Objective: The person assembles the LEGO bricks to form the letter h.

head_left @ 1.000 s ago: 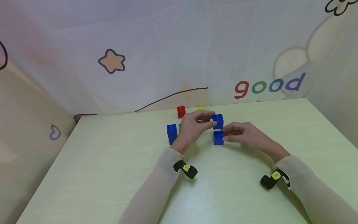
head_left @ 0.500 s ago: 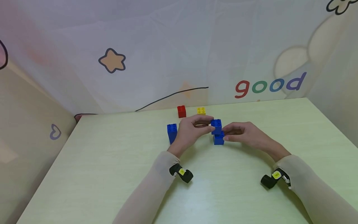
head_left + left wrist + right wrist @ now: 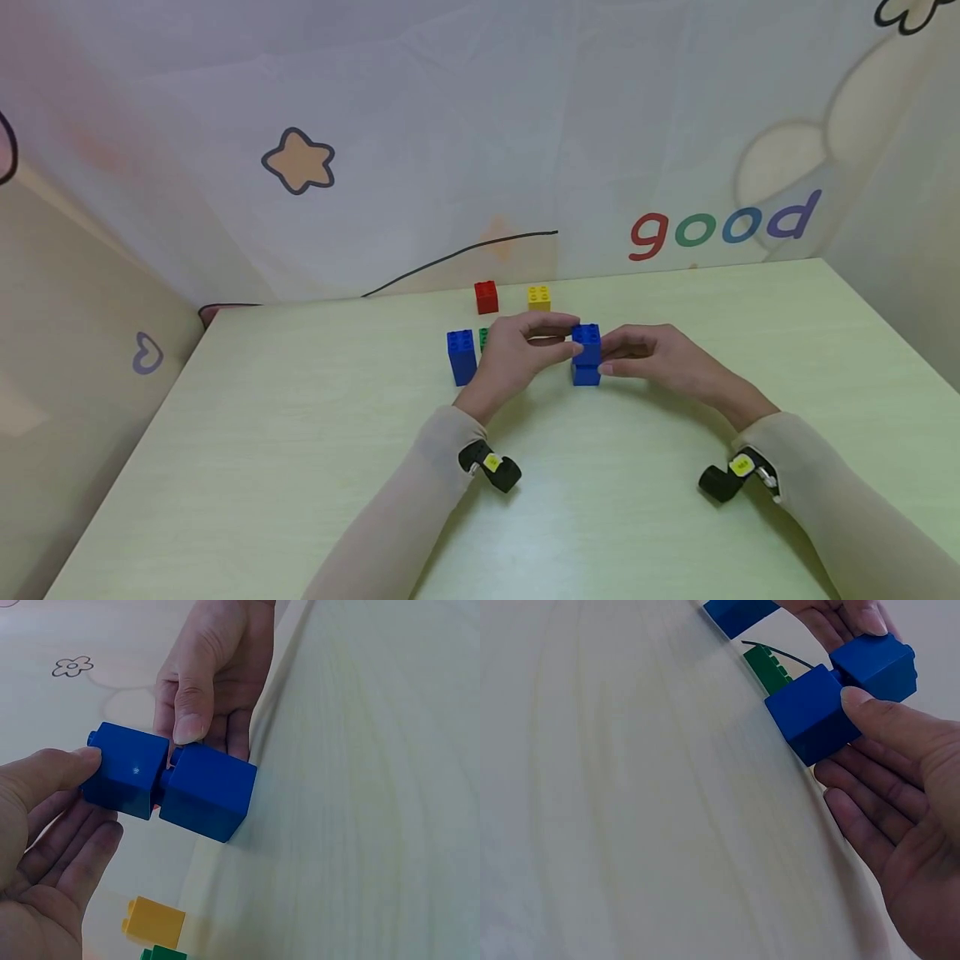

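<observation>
My left hand pinches an upper blue toy brick between thumb and fingers. Directly under it, a lower blue brick stands on the table, pinched by my right hand. In the left wrist view the upper brick and lower brick are lined up, with studs showing in a narrow gap between them. The right wrist view shows my right thumb on the lower brick, close to the joint with the upper brick.
Left of my left hand stands a tall blue block. A green brick is partly hidden behind that hand. Towards the wall are a red brick and a yellow brick. A printed cloth backs the table.
My left hand has lowered the upper blue brick onto the lower one, shifting left and then back right over it. My right hand has stayed in place.
</observation>
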Tool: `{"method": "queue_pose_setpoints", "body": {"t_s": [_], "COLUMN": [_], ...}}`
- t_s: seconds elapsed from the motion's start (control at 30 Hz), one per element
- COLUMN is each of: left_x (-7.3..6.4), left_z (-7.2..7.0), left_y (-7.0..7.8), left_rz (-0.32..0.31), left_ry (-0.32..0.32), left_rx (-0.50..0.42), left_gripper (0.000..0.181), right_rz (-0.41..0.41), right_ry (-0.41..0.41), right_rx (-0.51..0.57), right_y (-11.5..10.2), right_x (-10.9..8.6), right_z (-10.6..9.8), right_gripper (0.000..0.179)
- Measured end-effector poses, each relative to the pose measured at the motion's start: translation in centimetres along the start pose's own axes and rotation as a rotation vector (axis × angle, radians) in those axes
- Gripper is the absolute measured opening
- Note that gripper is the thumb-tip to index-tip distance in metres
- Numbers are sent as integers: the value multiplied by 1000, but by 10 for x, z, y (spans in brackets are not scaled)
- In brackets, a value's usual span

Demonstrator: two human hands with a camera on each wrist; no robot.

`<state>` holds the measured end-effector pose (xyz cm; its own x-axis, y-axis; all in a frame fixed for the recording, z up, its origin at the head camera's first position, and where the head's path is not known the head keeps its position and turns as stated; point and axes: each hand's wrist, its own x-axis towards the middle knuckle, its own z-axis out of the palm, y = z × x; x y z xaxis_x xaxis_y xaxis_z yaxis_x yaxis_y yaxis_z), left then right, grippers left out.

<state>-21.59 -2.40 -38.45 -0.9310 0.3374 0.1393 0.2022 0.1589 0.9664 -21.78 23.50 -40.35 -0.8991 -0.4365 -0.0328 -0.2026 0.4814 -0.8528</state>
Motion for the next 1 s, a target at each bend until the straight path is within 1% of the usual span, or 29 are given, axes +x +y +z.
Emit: {"method": "queue_pose_setpoints", "body": {"t_s": [0.3, 0.47, 0.67, 1.0], "left_x": [-1, -1, -1, -3], "left_z": [2, 4, 4, 3], "left_y": [-1, -1, 0, 2], "left_rz": [8, 6, 25, 39], "left_ry": [-9, -2, -3, -7], "left_rx": [1, 26, 42, 78], "left_gripper": [32, 33, 34, 34], "right_rz": [5, 7, 8, 22], "right_ry": [6, 11, 7, 9], "right_rx": [-12, -23, -10, -31], "right_y": [3, 2, 2, 1], "right_x": [0, 0, 0, 0], "right_z": [0, 1, 1, 1], "right_gripper": [38, 36, 34, 38]}}
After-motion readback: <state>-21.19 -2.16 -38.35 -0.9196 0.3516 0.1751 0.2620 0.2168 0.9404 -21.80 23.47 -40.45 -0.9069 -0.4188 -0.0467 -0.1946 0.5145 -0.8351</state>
